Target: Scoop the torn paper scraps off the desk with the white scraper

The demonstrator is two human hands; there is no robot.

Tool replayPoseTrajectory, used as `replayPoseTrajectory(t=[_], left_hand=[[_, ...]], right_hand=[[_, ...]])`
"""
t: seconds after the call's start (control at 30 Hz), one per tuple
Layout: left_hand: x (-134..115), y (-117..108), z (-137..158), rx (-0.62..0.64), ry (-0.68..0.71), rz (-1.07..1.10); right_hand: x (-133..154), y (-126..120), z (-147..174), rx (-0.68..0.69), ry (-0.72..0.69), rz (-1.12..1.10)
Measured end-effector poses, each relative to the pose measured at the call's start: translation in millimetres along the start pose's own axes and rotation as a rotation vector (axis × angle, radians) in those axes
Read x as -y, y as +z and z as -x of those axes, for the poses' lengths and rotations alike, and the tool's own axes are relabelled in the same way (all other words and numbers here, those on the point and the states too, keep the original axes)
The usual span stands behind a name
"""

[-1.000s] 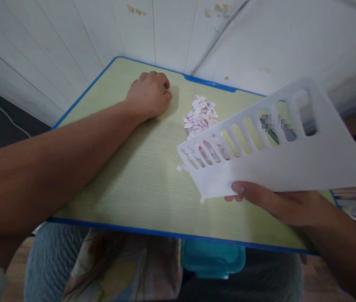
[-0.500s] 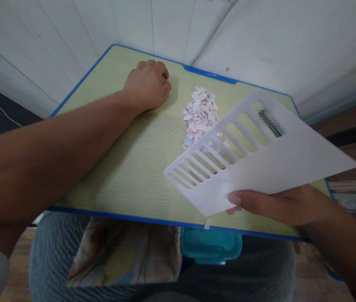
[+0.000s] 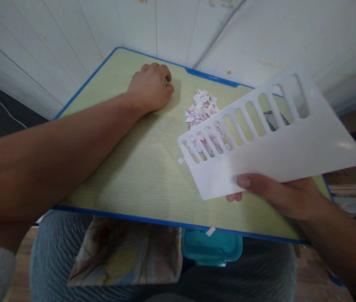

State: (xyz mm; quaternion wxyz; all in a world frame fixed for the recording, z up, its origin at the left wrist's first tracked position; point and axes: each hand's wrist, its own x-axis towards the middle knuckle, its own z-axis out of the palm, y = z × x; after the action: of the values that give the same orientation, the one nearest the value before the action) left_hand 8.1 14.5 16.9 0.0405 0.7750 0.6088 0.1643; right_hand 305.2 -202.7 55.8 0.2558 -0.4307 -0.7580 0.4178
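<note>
My right hand (image 3: pixel 286 197) grips a white plastic scraper (image 3: pixel 278 155) by its lower edge, thumb on top and fingertips underneath. The scraper has a row of slots along its upper edge and is held tilted above the table. Behind it lies a heap of torn white and pinkish paper scraps (image 3: pixel 202 107), partly hidden and partly seen through the slots. My left hand (image 3: pixel 152 88) rests on the tabletop left of the heap, fingers curled in a loose fist. Tabletop colour shows between thumb and forefinger; the fingertips are hidden.
The pale green table (image 3: pixel 127 167) has a blue rim and stands against a white panelled wall (image 3: pixel 86 25). A loose scrap (image 3: pixel 211 231) is at the front edge, over a teal container (image 3: pixel 212 249). Beside that is a patterned cloth (image 3: pixel 127 256) on my lap.
The scraper has risen and swung up, slots now higher and further right. One small paper piece near the front edge shows lower and larger. My left hand stays in place.
</note>
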Motion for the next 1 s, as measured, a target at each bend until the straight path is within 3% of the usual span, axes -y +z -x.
replayPoseTrajectory(t=[0.2,0.5,0.6,0.87,0.93,1.0], left_hand=[[11.3,7.5,-5.8,-0.04,0.019,0.068],[16.0,10.6,-8.4,-0.043,0.036,0.074],[16.5,10.9,-8.3,-0.049,0.039,0.079],[9.6,6.9,-5.9,-0.033,-0.004,0.075],[8.7,7.1,-5.0,-0.044,0.002,0.077],[8.1,7.8,-4.1,-0.05,0.011,0.061]], right_hand=[[4.2,-2.9,0.8,0.227,-0.14,0.13],[16.7,-2.8,-6.3,0.182,-0.378,0.312],[15.0,-4.6,-7.2,0.222,-0.413,0.314],[6.3,-3.9,-0.9,0.236,-0.156,0.144],[3.9,-1.0,-1.3,0.154,-0.081,0.103],[0.4,2.5,-3.6,-0.011,-0.013,0.098]])
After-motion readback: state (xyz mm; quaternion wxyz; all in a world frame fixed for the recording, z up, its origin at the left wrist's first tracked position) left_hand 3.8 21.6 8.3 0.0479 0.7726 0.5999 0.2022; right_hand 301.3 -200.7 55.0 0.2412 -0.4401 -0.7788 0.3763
